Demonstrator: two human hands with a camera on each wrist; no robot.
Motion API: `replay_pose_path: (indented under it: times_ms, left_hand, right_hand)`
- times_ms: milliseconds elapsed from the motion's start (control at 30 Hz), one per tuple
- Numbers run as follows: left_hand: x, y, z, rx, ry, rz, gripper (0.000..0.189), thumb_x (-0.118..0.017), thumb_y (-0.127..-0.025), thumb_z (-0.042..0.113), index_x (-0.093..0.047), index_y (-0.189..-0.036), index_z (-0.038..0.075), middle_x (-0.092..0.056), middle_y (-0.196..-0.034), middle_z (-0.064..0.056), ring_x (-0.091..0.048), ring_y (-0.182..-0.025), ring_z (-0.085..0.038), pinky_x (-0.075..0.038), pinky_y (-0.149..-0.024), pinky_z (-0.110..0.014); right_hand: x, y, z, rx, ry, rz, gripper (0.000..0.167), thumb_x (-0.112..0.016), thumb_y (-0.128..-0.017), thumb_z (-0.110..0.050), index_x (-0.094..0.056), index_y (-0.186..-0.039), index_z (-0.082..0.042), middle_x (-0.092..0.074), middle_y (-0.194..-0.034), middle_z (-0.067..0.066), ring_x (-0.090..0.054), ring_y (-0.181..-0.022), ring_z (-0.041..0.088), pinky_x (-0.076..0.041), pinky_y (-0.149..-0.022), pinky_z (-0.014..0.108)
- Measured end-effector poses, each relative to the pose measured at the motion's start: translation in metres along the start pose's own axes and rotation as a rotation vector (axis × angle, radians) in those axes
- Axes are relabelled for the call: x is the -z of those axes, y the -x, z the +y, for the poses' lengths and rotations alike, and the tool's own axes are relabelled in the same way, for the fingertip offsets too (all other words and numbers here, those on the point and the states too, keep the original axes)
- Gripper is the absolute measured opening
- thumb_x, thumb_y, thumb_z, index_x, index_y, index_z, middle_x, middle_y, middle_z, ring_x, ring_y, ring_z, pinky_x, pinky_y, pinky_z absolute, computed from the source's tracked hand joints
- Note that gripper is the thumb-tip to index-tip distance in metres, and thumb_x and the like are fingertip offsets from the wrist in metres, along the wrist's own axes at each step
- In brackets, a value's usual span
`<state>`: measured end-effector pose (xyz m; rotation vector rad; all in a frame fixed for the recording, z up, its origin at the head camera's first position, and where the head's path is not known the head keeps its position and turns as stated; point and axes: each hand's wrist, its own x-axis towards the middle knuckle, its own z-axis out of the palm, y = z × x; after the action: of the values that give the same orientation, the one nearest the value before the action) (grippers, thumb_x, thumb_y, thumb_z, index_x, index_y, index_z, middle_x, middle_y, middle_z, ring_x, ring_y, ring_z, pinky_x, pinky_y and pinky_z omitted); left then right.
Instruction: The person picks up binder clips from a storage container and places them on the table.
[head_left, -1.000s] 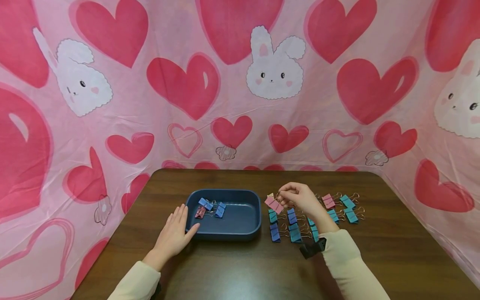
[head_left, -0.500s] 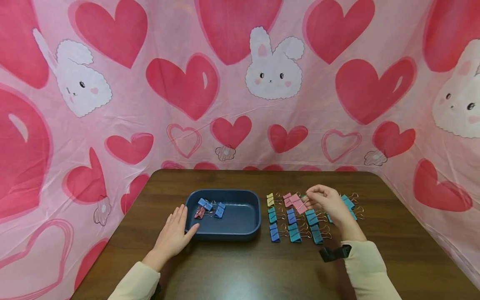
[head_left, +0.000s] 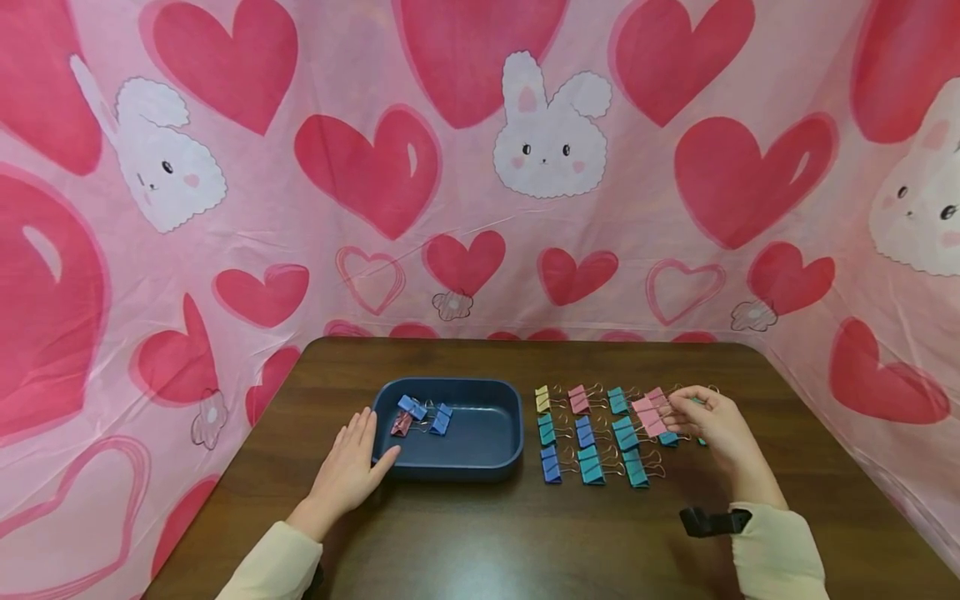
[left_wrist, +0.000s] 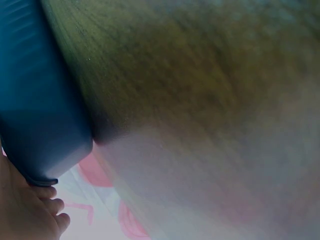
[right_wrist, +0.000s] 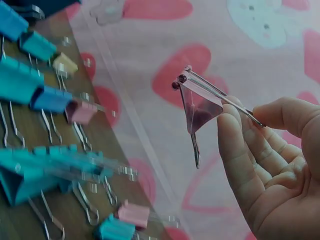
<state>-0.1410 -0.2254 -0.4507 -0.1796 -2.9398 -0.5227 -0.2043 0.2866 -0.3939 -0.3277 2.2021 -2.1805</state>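
My right hand (head_left: 716,427) pinches a pink binder clip (head_left: 648,415) by a wire handle, between thumb and fingers. It is held up over the right part of the clip rows, hiding some clips behind it. In the right wrist view the pink clip's folded body (right_wrist: 202,107) hangs off the fingertips, its other handle pointing down. My left hand (head_left: 347,465) lies with straight fingers against the left side of a dark blue tray (head_left: 480,440). Inside the tray are two blue binder clips (head_left: 441,419) and a dark pink one (head_left: 401,424).
Right of the tray, binder clips stand in rows on the brown wooden table (head_left: 450,533): a yellow one (head_left: 542,399), a pink one (head_left: 579,399), and several teal and blue ones (head_left: 591,467). A pink cloth with hearts and rabbits (head_left: 465,183) hangs behind the table.
My right hand has carried the pink clip rightward across the rows, away from the tray, uncovering clips on the left and covering those on the right. The left hand stays at the tray.
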Motion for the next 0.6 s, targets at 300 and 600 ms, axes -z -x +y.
replay_pose_path:
  times_ms: [300, 600]
  left_hand:
    - [-0.001, -0.002, 0.0, 0.004, -0.006, -0.007, 0.078, -0.053, -0.09, 0.044, -0.025, -0.141, -0.008, -0.022, -0.146, -0.025, -0.017, -0.133, -0.042, -0.015, -0.106, -0.054]
    - [0.0, -0.001, 0.001, 0.008, -0.001, -0.008, 0.078, -0.053, -0.09, 0.044, -0.025, -0.141, -0.008, -0.022, -0.146, -0.025, -0.017, -0.133, -0.042, -0.015, -0.106, -0.054]
  right_hand:
    - [0.033, 0.012, 0.032, -0.024, -0.034, 0.047, 0.012, -0.052, -0.094, -0.011, -0.06, -0.086, -0.006, -0.069, -0.08, 0.005, -0.066, -0.072, 0.014, -0.054, -0.063, 0.028]
    - [0.042, 0.021, 0.051, -0.2, 0.107, 0.07, 0.025, -0.048, -0.096, -0.012, -0.052, -0.098, 0.013, -0.067, -0.085, 0.007, -0.065, -0.074, 0.013, -0.054, -0.067, 0.029]
